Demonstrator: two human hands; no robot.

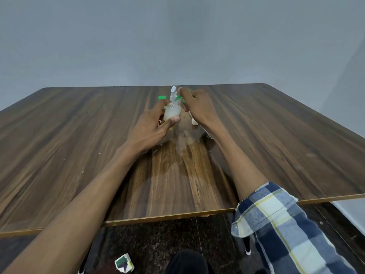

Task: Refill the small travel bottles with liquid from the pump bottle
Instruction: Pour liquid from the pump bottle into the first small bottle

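Step in hand: steady the pump bottle [172, 110] and line up a travel bottle under its spout. Left hand [152, 123] wraps the pump bottle's rounded body, thumb across the front, fingers curled behind; keep that grip low and firm so the base stays flat on the table [79, 135] when the pump head is pressed. Right hand [195, 107] has fingers curled around something green-capped [178, 97] right beside the pump head, probably a small travel bottle, though the hand hides most of it. Bring its open mouth directly under the nozzle before pressing, else liquid runs down the outside.

Pump bottle stands near the far edge of the table, about midway along it. Translucent body shows pale whitish liquid, looks mostly full. A second green cap [162, 98] sits just left of the pump bottle, touching or close behind the left fingers; the bottle under it is hidden. A pale small piece [194, 121] lies under the right wrist, fill unreadable.
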